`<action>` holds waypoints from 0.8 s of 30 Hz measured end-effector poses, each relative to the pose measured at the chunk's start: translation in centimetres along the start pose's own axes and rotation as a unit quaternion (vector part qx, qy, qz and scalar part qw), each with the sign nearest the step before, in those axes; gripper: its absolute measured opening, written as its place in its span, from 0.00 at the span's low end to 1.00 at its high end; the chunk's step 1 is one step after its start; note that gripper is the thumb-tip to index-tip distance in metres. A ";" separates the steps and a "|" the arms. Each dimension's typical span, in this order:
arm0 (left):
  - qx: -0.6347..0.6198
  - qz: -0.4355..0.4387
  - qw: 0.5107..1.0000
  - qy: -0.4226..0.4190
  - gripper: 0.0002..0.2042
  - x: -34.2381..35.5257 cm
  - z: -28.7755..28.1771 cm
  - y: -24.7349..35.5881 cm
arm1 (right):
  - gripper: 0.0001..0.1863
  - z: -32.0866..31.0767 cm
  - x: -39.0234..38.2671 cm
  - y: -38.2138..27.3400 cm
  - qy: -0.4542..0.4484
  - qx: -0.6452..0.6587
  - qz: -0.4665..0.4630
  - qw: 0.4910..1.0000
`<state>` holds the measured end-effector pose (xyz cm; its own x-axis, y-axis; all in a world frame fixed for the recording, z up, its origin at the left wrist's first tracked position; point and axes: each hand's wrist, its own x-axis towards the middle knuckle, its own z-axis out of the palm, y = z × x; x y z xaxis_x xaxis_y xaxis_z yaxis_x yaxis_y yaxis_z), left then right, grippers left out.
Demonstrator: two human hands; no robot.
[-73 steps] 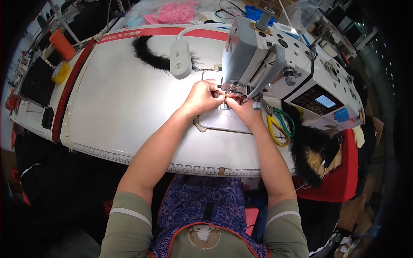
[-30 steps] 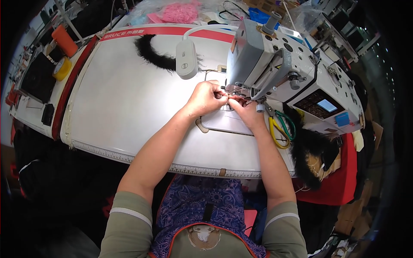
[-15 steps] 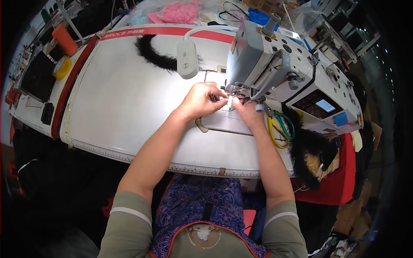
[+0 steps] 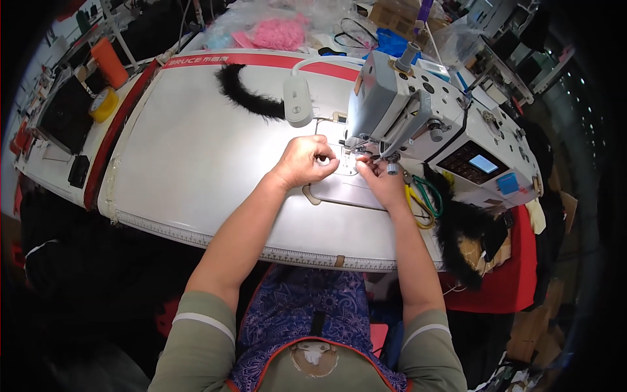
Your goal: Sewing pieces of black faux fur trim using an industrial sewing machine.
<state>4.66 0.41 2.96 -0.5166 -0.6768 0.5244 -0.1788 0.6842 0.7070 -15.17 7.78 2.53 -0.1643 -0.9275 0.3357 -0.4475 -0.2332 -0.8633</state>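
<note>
Both my hands are at the needle area of a white and grey sewing machine [image 4: 385,98]. My left hand [image 4: 304,160] is just left of the lit needle plate [image 4: 348,164], thumb and forefinger pinched together; anything between them is too small to make out. Right of the presser foot [image 4: 353,147], my right hand [image 4: 384,181] has its fingers bent and close together under the machine head. Its fingertips are partly hidden, and I cannot see what they hold.
Black fluffy trim [image 4: 251,98] lies behind the lamp [image 4: 298,101]. Yellow-and-green-handled scissors [image 4: 424,199] rest beside my right wrist, near more black fur [image 4: 460,228]. A measuring tape [image 4: 307,259] runs along the table's front edge. Pink fluff [image 4: 279,34] lies at the back.
My left hand has drawn a little back from the needle, and the gap between my hands has widened. The right hand stays close by the presser foot. The whole view has shifted slightly.
</note>
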 end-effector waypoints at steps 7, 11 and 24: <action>0.067 0.077 0.991 0.087 0.05 -0.8 0.2 2.1 | 0.04 -1.0 -2.1 -3.6 -0.114 -0.171 -0.044 0.978; 0.136 0.217 0.966 0.028 0.13 -2.7 0.4 4.2 | 0.04 -1.5 -5.0 -5.2 -0.245 -0.254 -0.207 0.912; 0.120 0.129 0.984 0.032 0.11 -3.1 0.8 3.5 | 0.12 -2.2 -6.3 -4.6 -0.060 -0.114 -0.008 0.992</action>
<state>4.92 5.13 3.47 -0.5177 -0.4830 0.7062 -0.2450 0.8745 0.4186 -14.00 15.35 5.17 -0.0561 -0.9553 0.2901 -0.6383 -0.1891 -0.7462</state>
